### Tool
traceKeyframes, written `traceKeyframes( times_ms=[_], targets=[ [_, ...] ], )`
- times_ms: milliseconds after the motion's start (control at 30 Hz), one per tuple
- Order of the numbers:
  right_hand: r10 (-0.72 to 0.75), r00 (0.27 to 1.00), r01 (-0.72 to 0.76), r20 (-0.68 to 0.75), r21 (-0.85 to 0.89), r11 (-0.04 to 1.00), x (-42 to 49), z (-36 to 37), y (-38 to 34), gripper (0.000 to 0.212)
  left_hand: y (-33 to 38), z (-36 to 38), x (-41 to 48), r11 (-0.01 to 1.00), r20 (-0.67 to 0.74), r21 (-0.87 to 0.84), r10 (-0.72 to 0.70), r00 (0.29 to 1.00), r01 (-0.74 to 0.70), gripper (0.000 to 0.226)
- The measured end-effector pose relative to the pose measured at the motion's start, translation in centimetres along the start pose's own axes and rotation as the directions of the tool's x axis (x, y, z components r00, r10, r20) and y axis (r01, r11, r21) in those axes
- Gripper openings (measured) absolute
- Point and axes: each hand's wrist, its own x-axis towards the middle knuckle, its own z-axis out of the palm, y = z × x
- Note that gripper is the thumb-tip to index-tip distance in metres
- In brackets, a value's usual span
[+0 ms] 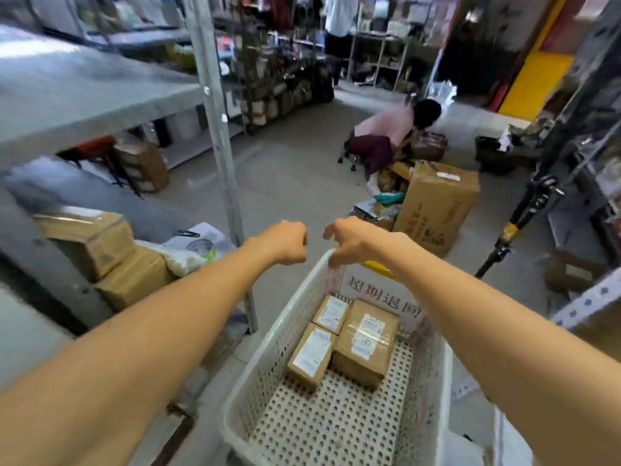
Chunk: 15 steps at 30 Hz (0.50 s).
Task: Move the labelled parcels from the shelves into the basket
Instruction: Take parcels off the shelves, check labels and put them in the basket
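Grip of right hand curled on basket rim, left hand fisted, its hold hidden

Both arms reach forward over a white perforated basket. The right hand hooks its fingers over the far rim. The left hand is curled into a fist just beside that rim, and nothing shows in it. Three labelled parcels lie close together at the far end of the basket. On the left stands a grey shelf with cardboard boxes. Farther away a person sits near a big carton on the floor.
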Motion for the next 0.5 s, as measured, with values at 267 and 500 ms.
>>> traceKeyframes(
  times_ms=[267, 500],
  targets=[
    [-0.319, 0.942, 0.297, -0.107, -0.181, 0.938, -3.3, -7.6, -13.8, 0.062, -8.5, -8.3, -13.7, 0.955, -0.203, -0.011, -0.294, 0.934, 0.298, 0.016],
    [-0.693, 0.714, 0.649, -0.100, -0.277, 0.708, -10.9, -8.7, -30.2, 0.052, -13.8, -8.4, -34.5, 0.781, -0.326, -0.175, -0.621, 0.713, 0.600, 0.034]
  ],
)
